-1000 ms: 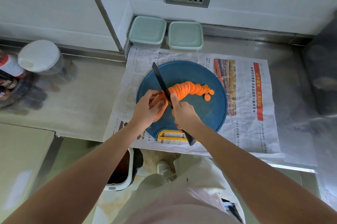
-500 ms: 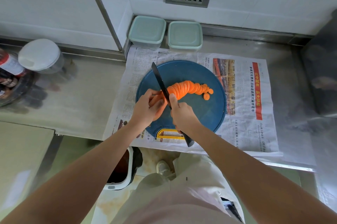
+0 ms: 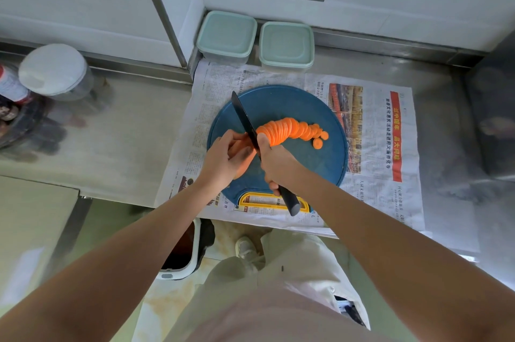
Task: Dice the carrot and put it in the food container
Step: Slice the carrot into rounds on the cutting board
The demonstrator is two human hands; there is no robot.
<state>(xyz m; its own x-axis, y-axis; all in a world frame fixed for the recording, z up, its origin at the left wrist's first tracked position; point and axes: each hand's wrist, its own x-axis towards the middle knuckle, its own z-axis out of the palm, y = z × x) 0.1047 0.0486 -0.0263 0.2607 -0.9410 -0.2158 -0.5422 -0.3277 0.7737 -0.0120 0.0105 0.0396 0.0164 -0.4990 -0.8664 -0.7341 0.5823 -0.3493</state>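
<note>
Steel bench (image 3: 117,152) carries a blue board (image 3: 306,163) on newspaper (image 3: 384,188). Left hand (image 3: 225,157) fingers grip the carrot (image 3: 245,143). Right hand (image 3: 278,160) fingers grip the knife (image 3: 245,121) beside the slices (image 3: 292,129).

Top: I saw a pale pink fabric top (image 3: 278,322) at the lower edge.
Trousers: loose cream cloth trousers (image 3: 295,266), creased.
Shoe: one white rounded shoe (image 3: 245,248) showed.
Hands: left hand (image 3: 223,157) and right hand (image 3: 278,163) were bare.
</note>
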